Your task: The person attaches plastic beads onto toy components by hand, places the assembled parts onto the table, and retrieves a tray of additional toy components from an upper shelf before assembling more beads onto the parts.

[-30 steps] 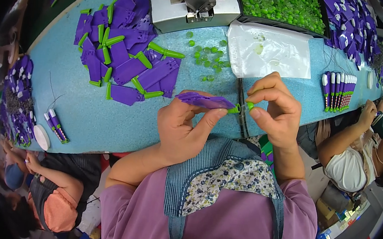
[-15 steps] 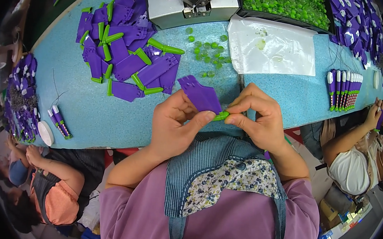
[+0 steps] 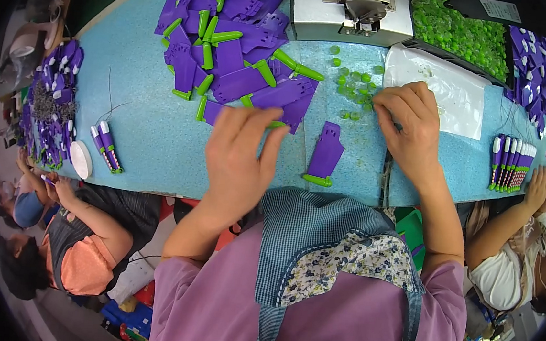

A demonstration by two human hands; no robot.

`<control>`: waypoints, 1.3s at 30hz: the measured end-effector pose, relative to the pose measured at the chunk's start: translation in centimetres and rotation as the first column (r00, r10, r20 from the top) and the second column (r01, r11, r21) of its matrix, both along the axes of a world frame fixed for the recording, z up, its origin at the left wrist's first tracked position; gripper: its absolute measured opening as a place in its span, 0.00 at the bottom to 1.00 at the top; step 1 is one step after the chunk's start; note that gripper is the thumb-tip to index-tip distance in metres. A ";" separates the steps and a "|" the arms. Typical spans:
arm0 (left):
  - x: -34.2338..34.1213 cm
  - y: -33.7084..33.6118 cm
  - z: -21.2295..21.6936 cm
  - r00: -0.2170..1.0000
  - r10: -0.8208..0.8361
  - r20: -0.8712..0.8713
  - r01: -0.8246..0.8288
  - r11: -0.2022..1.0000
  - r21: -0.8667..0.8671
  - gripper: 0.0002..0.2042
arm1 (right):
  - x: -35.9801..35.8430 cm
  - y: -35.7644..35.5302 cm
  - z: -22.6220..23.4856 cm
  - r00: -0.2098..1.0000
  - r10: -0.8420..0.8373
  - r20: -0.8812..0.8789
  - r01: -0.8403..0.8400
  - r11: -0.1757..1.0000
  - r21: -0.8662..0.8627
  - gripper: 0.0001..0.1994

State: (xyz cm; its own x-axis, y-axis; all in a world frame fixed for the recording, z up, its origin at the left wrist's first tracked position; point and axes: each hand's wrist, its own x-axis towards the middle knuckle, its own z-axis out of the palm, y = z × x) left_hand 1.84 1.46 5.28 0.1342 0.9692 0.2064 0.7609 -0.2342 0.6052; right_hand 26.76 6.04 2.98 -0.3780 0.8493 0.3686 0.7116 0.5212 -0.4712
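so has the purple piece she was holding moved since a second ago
Yes. The purple piece has left both hands and now lies on the blue table, below the loose green caps, between the left hand and right hand.

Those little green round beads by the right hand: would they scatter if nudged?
Probably. The green beads lie loose on the smooth blue table, so they would likely roll. Being small, they seem light and fiddly for the right hand to pinch.

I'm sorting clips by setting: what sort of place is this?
Probably a small-parts assembly line in a workshop: heaps of purple plastic pieces with green tips on a long blue worktable, a tray of green caps, and a metal bench machine.
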 end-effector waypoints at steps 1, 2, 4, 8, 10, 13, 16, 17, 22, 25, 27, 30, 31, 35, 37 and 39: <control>-0.1 0.8 -0.1 0.993 0.013 -0.118 -0.002 0.995 0.100 0.14 | 0.0 0.0 0.0 1.000 0.007 -0.009 -0.007 1.000 -0.003 0.10; -0.2 1.3 -0.3 0.984 0.026 -0.179 -0.010 0.996 0.089 0.17 | -0.2 -0.1 0.3 1.000 0.008 -0.010 -0.008 1.000 0.000 0.10; -0.2 1.7 -0.9 0.980 0.031 -0.194 -0.010 0.994 0.107 0.16 | -0.5 -0.8 0.9 0.968 -0.099 -0.229 0.065 0.986 -0.152 0.09; -0.2 2.1 -1.4 0.976 0.044 -0.212 -0.014 0.990 0.144 0.14 | 0.1 -2.1 1.0 0.855 -0.205 -0.477 0.027 0.935 -0.355 0.10; -0.2 2.6 -1.5 0.976 0.037 -0.213 0.000 0.985 0.172 0.12 | 0.1 -2.6 1.4 0.726 -0.232 -0.648 -0.122 0.883 -0.453 0.09; -0.9 3.6 -1.7 0.969 0.072 -0.236 0.032 0.912 0.409 0.07 | 0.1 -3.6 1.8 0.699 -0.254 -0.668 -0.160 0.855 -0.493 0.12; 0.1 1.9 -1.0 0.982 0.184 0.033 -0.186 0.974 0.126 0.06 | -0.3 -4.4 1.9 0.725 -0.218 -0.653 -0.133 0.886 -0.444 0.14; 0.9 0.8 0.0 0.908 0.170 0.383 -0.130 0.983 -0.130 0.06 | -0.4 -4.5 2.1 0.793 -0.124 -0.597 -0.139 0.917 -0.375 0.15; 4.2 -0.5 0.1 0.578 0.149 0.802 0.371 0.828 -0.421 0.14 | -1.8 -4.8 3.6 0.911 0.042 -0.410 -0.131 0.973 -0.191 0.17; 4.6 -0.5 0.3 0.550 0.321 0.771 0.365 0.738 -0.567 0.16 | -2.4 -5.0 3.6 0.913 0.123 -0.388 -0.180 0.977 -0.114 0.19; 4.5 -0.2 0.3 0.566 0.347 0.748 0.365 0.708 -0.605 0.16 | -2.3 -5.1 3.1 0.912 0.159 -0.378 -0.201 0.977 -0.073 0.21; 4.3 0.1 0.3 0.461 0.513 0.724 0.430 0.584 -0.688 0.16 | -1.9 -5.2 3.0 0.911 0.149 -0.385 -0.202 0.974 -0.101 0.21; 4.3 0.1 0.3 0.460 0.479 0.748 0.440 0.608 -0.661 0.16 | -2.0 -5.2 2.9 0.909 0.154 -0.388 -0.199 0.977 -0.076 0.21; 4.9 0.2 0.4 0.501 0.403 0.766 0.421 0.660 -0.623 0.14 | -2.2 -5.5 2.7 0.919 0.141 -0.368 -0.168 0.985 -0.040 0.21; 4.9 0.1 0.3 0.443 0.455 0.773 0.468 0.618 -0.632 0.13 | -1.9 -5.4 2.9 0.896 0.107 -0.431 -0.152 0.986 -0.073 0.21; 5.2 0.1 0.3 0.384 0.505 0.773 0.519 0.574 -0.633 0.13 | -1.4 -5.4 3.0 0.870 0.068 -0.488 -0.136 0.985 -0.106 0.20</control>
State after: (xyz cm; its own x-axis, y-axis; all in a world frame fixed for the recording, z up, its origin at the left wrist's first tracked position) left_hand 7.00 1.58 5.56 0.3968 0.7575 -0.5184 -0.2913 0.6395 0.7115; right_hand 25.36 0.63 5.96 -0.2702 0.8693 0.4139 0.3251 0.4870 -0.8106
